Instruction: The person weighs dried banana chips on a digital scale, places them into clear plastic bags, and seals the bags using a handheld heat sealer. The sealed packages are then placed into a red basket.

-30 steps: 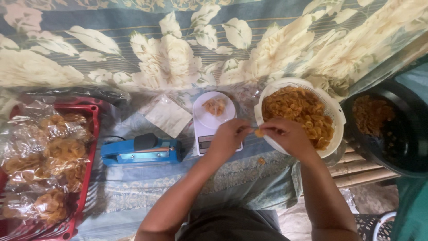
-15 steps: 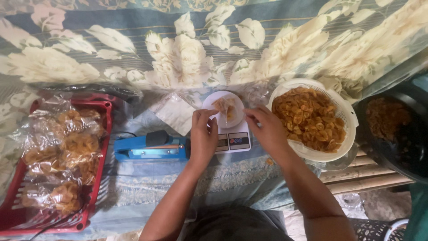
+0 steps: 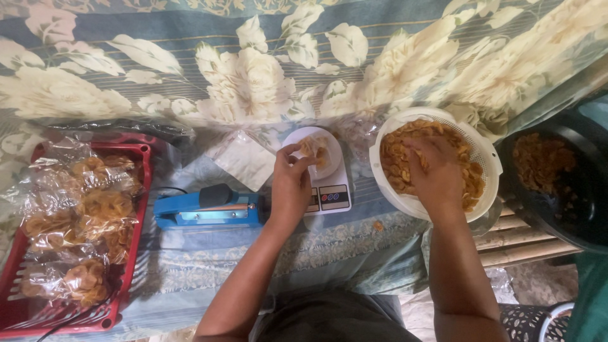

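Now left hand (image 3: 292,183) grip pinching clear bag (image 3: 310,152) over scale (image 3: 322,170); right hand (image 3: 437,172) grip spread on chips (image 3: 396,155).

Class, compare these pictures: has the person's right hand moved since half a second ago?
Yes. The right hand has gone right, away from the scale, and now reaches into the white basket of chips.

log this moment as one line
left hand: holds bag on scale | right hand: in chip basket | sealer: idle
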